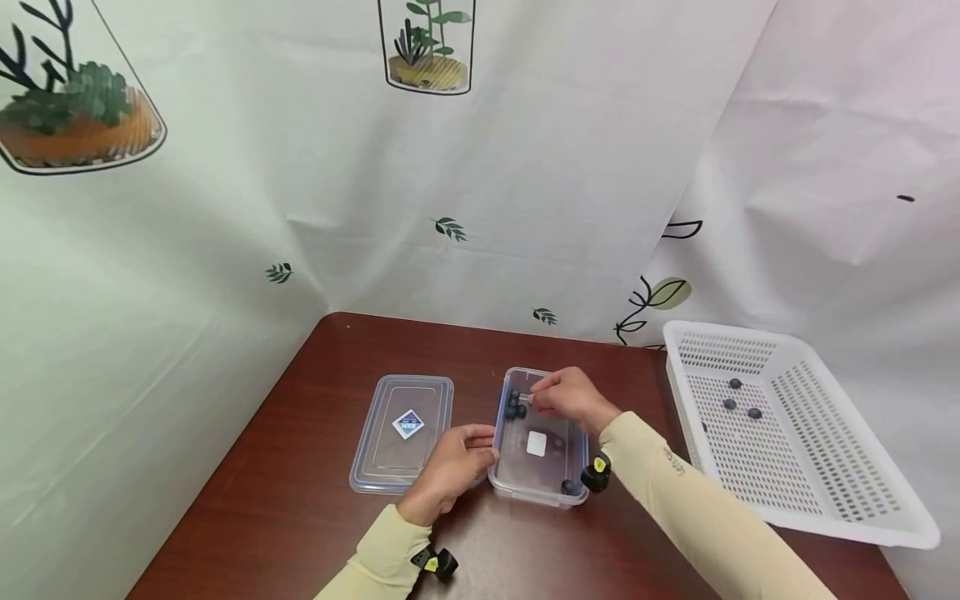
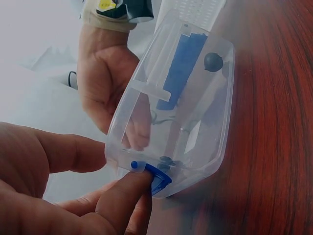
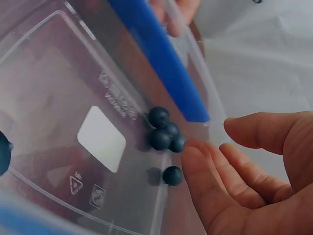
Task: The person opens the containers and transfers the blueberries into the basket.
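A clear plastic container [image 1: 538, 467] stands on the brown table [image 1: 300, 483]. My left hand [image 1: 483, 447] pinches its left rim between thumb [image 2: 128, 195] and fingers [image 2: 73, 154]. My right hand [image 1: 537, 398] hovers over the far end with relaxed, parted fingers [image 3: 205, 166] that hold nothing. Just beside those fingers lie several blueberries [image 3: 164, 132] on the container floor, with one more blueberry [image 3: 172, 175] a little apart. A single blueberry [image 1: 570, 487] sits at the near end. The right hand [image 2: 105, 93] also shows through the container wall [image 2: 195, 117].
The container's clear lid [image 1: 405, 429] lies flat to the left of the container. A white perforated basket [image 1: 855, 527] at the right table edge holds several blueberries [image 1: 742, 404]. White printed sheets hang behind and on both sides.
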Demonstrator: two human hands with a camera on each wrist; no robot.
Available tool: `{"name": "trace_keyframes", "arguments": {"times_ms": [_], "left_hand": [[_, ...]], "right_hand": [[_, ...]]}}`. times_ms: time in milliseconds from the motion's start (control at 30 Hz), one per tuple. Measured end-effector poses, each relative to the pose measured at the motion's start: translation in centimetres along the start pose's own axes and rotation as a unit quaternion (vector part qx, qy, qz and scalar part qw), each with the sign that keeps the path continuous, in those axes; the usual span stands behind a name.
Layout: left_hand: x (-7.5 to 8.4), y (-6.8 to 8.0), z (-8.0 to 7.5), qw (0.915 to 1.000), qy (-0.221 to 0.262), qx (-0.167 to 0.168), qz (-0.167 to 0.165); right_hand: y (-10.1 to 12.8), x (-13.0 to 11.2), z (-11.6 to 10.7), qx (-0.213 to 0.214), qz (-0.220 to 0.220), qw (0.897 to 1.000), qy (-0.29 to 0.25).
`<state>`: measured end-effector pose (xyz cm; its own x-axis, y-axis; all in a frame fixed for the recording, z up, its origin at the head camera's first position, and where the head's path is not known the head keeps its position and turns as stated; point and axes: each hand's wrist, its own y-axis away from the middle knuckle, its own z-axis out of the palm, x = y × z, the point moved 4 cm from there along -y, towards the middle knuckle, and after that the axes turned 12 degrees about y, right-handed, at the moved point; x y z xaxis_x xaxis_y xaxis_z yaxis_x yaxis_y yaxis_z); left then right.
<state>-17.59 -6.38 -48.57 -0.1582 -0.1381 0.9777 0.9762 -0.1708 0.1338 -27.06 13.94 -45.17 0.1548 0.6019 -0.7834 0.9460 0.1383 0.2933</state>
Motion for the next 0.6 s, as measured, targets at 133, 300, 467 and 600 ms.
{"name": "trace_keyframes", "arguments": {"times_ms": [133, 300, 467, 600], "left_hand": [[0.1, 0.1, -0.1, 1.0, -0.001, -0.001, 0.002], [0.1, 0.2, -0.1, 1.0, -0.004, -0.001, 0.004], [0.1, 0.2, -0.1, 1.0, 0.002, -0.003, 0.005], [0.1, 0.2, -0.1, 1.0, 0.001, -0.006, 0.003]], "right_hand": [[-0.3, 0.1, 0.8, 0.005, 0.013, 1.0, 0.013], [-0.8, 0.3, 1.5, 0.01, 0.016, 0.999, 0.034], [-1.3, 0.6, 2.1, 0.006, 0.023, 0.999, 0.031], [-1.6, 0.8, 2.7, 0.008, 0.027, 0.999, 0.033]]}}
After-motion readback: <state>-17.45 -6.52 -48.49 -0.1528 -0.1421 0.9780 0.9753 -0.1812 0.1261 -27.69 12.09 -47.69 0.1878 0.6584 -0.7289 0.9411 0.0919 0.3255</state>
